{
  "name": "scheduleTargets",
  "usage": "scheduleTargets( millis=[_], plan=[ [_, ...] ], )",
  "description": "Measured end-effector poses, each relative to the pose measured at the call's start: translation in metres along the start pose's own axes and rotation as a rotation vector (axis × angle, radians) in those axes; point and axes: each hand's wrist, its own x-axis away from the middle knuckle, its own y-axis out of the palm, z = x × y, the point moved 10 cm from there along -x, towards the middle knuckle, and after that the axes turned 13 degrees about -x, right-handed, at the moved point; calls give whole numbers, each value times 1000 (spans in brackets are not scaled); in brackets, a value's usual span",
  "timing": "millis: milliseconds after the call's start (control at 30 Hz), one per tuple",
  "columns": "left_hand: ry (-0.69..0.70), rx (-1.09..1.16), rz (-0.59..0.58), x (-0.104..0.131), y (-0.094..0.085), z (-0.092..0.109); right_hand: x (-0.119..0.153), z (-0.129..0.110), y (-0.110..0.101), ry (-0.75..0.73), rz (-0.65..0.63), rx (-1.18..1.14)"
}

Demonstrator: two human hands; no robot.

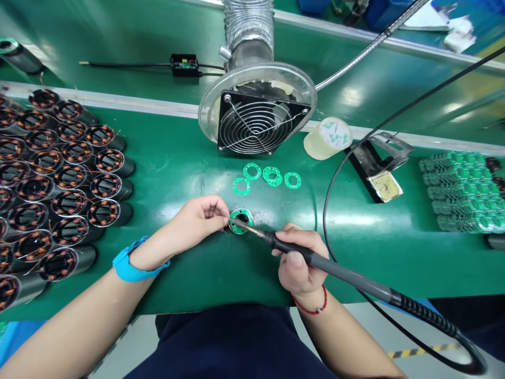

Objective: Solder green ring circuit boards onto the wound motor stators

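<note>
A green ring-shaped circuit board (248, 215) sits in the middle of the bench, on what looks like the end of a dark cylinder mostly hidden beneath it. My right hand (302, 259) grips a soldering iron (339, 271), its metal tip touching or just above the board's upper left part. Thumb and fingers pinched, my left hand (209, 215) is at the board's left edge; what lies between the fingertips is too small to make out. Several loose ring boards (272, 176) lie flat just beyond.
Rows of motor stators (59, 158) with copper windings fill the left. A fume extractor fan (255, 126) hangs beyond the work. To the right are a tape roll (328, 138), an iron stand with sponge (384, 187), the iron's cable (326, 202) and stacked green boards (460, 192).
</note>
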Motion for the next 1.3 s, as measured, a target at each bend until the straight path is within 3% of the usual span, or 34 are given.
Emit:
scheduleTargets(
  millis=[167, 700, 800, 967, 1033, 1233, 1300],
  plan=[
    [47, 72, 15, 0, -2, 6, -1, 0, -2, -2, 18, -13],
    [28, -36, 49, -1, -5, 4, -1, 0, 1, 23, -1, -74],
    [26, -31, 45, -2, -5, 4, -7, 1, 12, 58, -84, 0],
    [54, -19, 38, -2, -4, 5, -9, 9, 59, 83, -515, 264],
    [70, 11, 40, -1, -5, 6, -6, 14, 68, 87, -611, 315],
    [118, -93, -89, 7, 1, 7, -9, 19, 62, 39, -536, 433],
    [134, -110, -65, 7, 1, 9, -9, 18, 61, 7, -512, 481]
  ],
)
